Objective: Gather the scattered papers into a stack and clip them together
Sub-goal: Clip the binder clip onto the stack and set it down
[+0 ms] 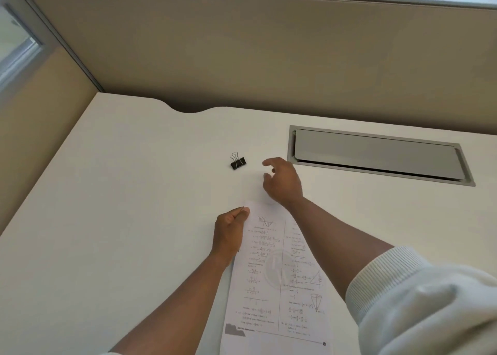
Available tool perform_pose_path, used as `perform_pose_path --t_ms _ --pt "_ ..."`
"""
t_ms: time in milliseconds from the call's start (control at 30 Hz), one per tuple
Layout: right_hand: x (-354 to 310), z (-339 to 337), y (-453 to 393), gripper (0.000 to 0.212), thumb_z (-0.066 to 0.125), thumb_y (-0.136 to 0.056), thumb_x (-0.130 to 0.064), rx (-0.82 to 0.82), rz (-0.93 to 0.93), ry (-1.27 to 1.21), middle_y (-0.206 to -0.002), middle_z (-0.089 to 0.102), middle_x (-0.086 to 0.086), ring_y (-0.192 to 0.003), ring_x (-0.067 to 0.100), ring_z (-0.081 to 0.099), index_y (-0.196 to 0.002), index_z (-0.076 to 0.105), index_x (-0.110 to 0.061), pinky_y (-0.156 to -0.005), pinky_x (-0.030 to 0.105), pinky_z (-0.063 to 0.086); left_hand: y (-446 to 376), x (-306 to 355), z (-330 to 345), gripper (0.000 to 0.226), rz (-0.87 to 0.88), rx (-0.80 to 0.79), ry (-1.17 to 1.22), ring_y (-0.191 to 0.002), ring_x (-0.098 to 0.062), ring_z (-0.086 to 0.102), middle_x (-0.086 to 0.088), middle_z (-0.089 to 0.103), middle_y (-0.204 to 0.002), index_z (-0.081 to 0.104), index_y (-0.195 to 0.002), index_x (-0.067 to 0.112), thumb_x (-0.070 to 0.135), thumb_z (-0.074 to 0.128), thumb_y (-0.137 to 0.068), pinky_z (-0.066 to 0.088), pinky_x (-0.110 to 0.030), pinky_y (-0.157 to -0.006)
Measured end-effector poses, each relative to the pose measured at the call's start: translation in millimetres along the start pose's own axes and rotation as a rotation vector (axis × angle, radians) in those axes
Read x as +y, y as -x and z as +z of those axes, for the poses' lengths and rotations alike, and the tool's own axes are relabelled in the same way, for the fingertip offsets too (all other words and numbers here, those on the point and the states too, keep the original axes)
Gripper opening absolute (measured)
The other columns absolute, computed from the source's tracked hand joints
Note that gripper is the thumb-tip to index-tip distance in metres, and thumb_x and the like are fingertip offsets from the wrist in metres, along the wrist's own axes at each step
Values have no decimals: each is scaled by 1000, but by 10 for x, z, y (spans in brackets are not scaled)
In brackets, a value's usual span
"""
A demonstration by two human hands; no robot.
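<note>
Stack of papers (pixel 279 276) lying on the white desk (pixel 134 193), near edge, printed side up with maths figures and formulas. Left hand (pixel 231 233) pinching the stack's far left corner, thumb on top, fingers curled under. Right hand (pixel 282 182) above the desk just past the stack's far end, fingers loosely spread and holding nothing, index finger pointing toward the binder clip (pixel 237 161). Black binder clip resting on the desk, wire handles up, just left of the right hand, apart from it. Grey cable hatch (pixel 376 154) set into the desk to the right; beige partition (pixel 242 53) behind.
</note>
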State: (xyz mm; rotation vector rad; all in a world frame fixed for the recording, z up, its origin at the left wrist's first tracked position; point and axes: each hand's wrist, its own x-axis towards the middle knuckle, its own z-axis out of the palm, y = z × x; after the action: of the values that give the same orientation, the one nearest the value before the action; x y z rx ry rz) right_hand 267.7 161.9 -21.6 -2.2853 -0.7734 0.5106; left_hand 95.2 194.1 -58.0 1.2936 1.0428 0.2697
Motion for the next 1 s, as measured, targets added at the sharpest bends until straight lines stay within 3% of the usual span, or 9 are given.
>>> perform_pose_path --t_ms 67,200,400,567,667,867,1000 --pt "-81 94 -83 44 53 -89 -13 -81 -27 66 -135 53 -4 -116 16 54 -131 53 -28 -94 35 47 -1 -13 12 22 16 -2 -8 -78 -17 57 -2 64 -81 67 -78 21 35 58 -92 46 -34 -76" --pt "-194 224 -226 55 48 -89 -4 -170 -223 252 -153 36 -9 -134 18 34 -141 44 -21 -90 36 46 -25 -43 -13 47 55 -11 -35 -76 -19 57 -7 64 -80 63 -83 -4 42 54 -88 46 -35 -75" --pt "-352 310 -412 63 50 -86 -4 -282 -397 412 -160 23 -6 -138 24 26 -147 37 -16 -97 39 44 -66 -64 -47 45 61 3 -69 -77 -18 59 -10 71 -80 66 -86 -3 40 54 -88 51 -38 -77" --pt "-394 351 -466 61 46 -89 -6 -328 -446 466 -153 35 -8 -134 24 29 -147 35 -19 -92 36 42 -75 -89 -47 33 59 6 -83 -75 -16 61 -14 74 -86 68 -83 2 29 54 -96 50 -32 -73" --pt "-382 350 -460 60 47 -89 -5 -316 -436 476 -147 41 -6 -128 24 35 -146 38 -23 -83 34 44 -67 -79 -50 36 80 -1 -85 -71 -20 54 -24 68 -81 64 -83 -5 26 52 -99 45 -32 -70" --pt "-325 273 -405 51 50 -86 1 -281 -306 568 -128 45 9 -111 30 50 -136 51 -11 -80 40 51 -55 -67 -58 41 106 -20 -135 -68 -20 43 -11 53 -72 55 -82 -10 27 50 -100 36 -31 -66" --pt "-241 173 -368 44 54 -82 3 -178 -282 610 -129 38 11 -113 30 44 -125 55 -6 -70 38 50 -47 -75 -48 41 114 -15 -155 -65 -19 40 -9 50 -68 53 -78 -6 28 50 -101 34 -31 -63"
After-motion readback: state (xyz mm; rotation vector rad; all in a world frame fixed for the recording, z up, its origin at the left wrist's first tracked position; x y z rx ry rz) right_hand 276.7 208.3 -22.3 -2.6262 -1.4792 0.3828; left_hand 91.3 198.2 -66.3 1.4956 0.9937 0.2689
